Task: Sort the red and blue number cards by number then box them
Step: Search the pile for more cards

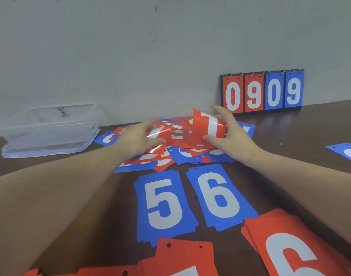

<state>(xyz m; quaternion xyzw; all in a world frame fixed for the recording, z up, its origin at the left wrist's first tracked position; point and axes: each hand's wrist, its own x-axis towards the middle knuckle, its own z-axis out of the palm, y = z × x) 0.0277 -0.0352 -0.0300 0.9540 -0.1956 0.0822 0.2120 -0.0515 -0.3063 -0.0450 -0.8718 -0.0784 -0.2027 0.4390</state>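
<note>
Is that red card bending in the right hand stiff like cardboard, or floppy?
Probably flexible: the red card curves where the right hand pinches it. Its glossy sheen suggests thin plastic, likely slippery. The cards in the pile lie flat and overlapped, so they probably slide easily when pushed.

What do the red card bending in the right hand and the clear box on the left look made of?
Red number card: thin flexible plastic, it seems; it curls and shows glare. Clear rectangular box: translucent plastic, probably rigid; the wall shows through it.
</note>
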